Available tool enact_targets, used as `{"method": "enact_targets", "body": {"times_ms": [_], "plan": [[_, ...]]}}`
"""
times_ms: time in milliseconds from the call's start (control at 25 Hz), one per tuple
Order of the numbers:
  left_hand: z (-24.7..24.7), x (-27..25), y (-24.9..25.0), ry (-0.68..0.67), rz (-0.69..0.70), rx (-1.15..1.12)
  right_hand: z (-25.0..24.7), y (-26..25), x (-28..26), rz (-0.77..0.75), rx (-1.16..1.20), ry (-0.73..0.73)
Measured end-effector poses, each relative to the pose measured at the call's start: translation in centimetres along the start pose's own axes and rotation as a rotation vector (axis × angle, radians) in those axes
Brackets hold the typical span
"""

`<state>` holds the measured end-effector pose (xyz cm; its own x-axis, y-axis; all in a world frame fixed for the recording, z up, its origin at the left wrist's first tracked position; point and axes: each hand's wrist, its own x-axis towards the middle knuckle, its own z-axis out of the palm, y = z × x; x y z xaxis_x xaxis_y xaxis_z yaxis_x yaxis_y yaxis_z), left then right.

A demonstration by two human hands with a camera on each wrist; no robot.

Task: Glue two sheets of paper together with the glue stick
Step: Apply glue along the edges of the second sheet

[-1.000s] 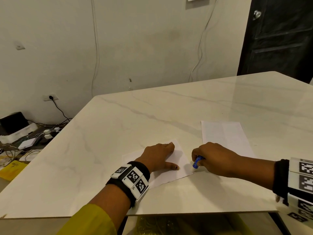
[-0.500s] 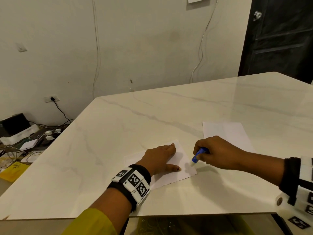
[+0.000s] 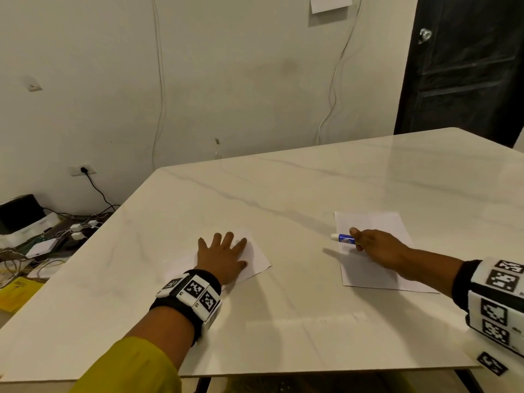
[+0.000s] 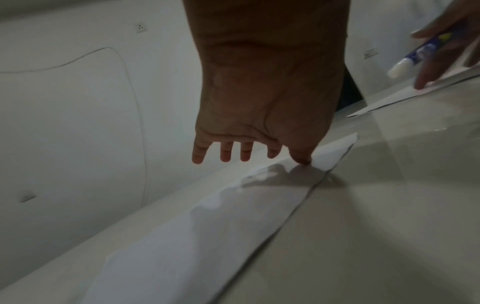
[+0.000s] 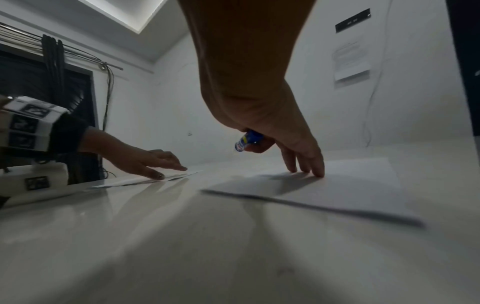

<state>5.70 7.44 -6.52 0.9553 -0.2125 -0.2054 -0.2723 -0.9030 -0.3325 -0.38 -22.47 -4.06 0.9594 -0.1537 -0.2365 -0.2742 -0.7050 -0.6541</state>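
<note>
Two white sheets lie apart on the marble table (image 3: 312, 188). My left hand (image 3: 224, 255) lies flat with spread fingers on the smaller left sheet (image 3: 256, 260), its thumb tip pressing the paper (image 4: 330, 152). My right hand (image 3: 374, 248) holds a blue glue stick (image 3: 344, 238) between thumb and forefinger, white tip pointing left, while its other fingertips (image 5: 306, 167) touch the larger right sheet (image 3: 371, 272). The glue stick (image 5: 245, 142) hangs just above that sheet and also shows in the left wrist view (image 4: 418, 55).
The table's near edge (image 3: 312, 371) runs below both arms. On the floor to the left lie cables, boxes and a yellow packet (image 3: 17, 293). A dark door (image 3: 465, 66) stands at the back right. A wall socket (image 3: 82, 169) sits low on the wall.
My right hand has carried the glue stick away from the left sheet's edge, rightward onto the right sheet. The left hand's fingers have spread wider on its sheet.
</note>
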Motion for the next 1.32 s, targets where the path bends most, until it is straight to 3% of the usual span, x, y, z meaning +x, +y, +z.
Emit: {"method": "enact_targets", "body": {"times_ms": [120, 240, 400, 520, 600, 800, 960, 1320], "plan": [[0.2, 0.2, -0.6, 0.119, -0.021, -0.106, 2.2, -0.1, -0.8, -0.106, -0.111, -0.101], [-0.4, 0.3, 1.6, 0.209, 0.137, -0.279, 4.0, -1.3, -2.3, -0.207, -0.153, -0.168], [-1.3, 0.2, 5.3, 0.081, 0.336, -0.424, 4.2, -1.9, -3.5, -0.281, -0.238, -0.252], [-1.4, 0.2, 6.5, -0.021, 0.416, -0.386, 2.9, -2.1, -2.7, -0.314, -0.342, -0.170], [-1.4, 0.1, 7.0, -0.033, 0.453, -0.337, 2.0, -2.2, -0.9, -0.287, -0.269, -0.102], [-1.6, -0.5, 7.2, -0.047, 0.414, -0.401, 1.9, -3.8, 3.6, -0.242, -0.145, -0.072], [-1.3, -0.7, 7.0, -0.014, 0.410, -0.439, 3.6, -6.0, 4.9, -0.358, -0.263, -0.036], [-1.6, -1.2, 7.1, -0.081, 0.382, -0.505, 5.0, -8.3, 5.7, -0.371, -0.475, -0.057]]}}
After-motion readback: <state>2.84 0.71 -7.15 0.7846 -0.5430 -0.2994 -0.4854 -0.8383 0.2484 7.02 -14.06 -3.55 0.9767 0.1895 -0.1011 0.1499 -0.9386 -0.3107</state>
